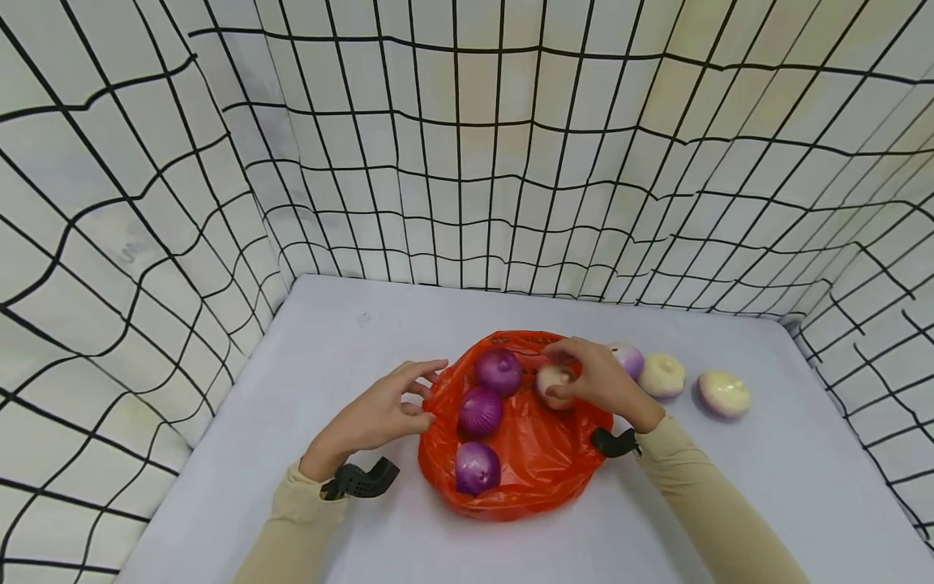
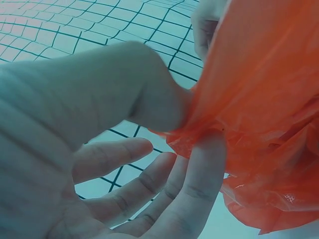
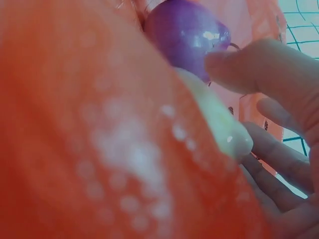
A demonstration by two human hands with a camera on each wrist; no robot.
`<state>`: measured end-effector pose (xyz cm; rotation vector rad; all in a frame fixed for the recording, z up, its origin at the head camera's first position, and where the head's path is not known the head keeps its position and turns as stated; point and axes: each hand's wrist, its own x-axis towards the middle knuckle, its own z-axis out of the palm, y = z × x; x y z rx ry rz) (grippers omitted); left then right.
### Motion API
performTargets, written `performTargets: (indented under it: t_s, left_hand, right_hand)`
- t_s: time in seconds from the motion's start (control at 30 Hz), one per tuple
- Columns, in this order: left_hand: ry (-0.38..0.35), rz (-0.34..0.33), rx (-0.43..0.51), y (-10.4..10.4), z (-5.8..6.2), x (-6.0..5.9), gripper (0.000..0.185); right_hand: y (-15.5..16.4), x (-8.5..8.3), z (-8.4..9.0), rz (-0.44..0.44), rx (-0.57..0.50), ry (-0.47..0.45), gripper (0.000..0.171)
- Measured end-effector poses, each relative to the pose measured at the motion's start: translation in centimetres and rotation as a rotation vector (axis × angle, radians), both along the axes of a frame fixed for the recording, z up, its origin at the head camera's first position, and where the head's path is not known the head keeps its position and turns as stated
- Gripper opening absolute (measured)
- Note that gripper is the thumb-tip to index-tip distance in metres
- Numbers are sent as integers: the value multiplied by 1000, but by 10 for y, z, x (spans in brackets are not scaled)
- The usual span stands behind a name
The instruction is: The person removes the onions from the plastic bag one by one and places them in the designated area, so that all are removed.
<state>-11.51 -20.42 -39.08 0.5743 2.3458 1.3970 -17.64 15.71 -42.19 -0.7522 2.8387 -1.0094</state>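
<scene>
Left hand (image 1: 379,414) pinches the crinkled orange plastic bag (image 1: 536,458) rim open; right hand (image 1: 591,377) grips a pale onion half (image 1: 552,380). Lower it gently, rim held wide.

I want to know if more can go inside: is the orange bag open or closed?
Open. The orange bag lies spread on the table, three purple onions visible inside, and the left hand pinches its edge.

1. Two bare hands, the left hand (image 1: 383,414) and the right hand (image 1: 594,380), extend from long, close-fitting beige fabric sleeves (image 1: 711,503) that end at the wrists.
2. A black plastic clip-shaped camera mount (image 1: 361,478) sits at the left wrist.
3. A matching black mount (image 1: 613,443) sits at the right wrist.
</scene>
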Motion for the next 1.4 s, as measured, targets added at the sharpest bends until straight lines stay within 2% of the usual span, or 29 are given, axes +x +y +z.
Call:
performTargets:
  t_s: [0.27, 0.57, 0.8, 0.97, 1.17, 1.4]
  left_hand:
    - [18, 2, -4, 1, -1, 1, 73]
    - [6, 6, -6, 3, 2, 1, 73]
    - [36, 7, -11, 3, 1, 1, 70]
    - [49, 1, -11, 3, 2, 1, 69]
    - [52, -5, -5, 3, 2, 2, 66]
    - [56, -5, -9, 2, 2, 3, 65]
  right_hand:
    - [4, -1, -8, 39, 2, -51, 67]
    - [6, 0, -9, 90, 22, -95, 64]
    - [6, 5, -5, 142, 76, -108, 61]
    - [2, 7, -1, 177, 111, -94, 51]
    - [-1, 9, 1, 179, 148, -72, 49]
    - [-2, 11, 1, 184, 123, -31, 48]
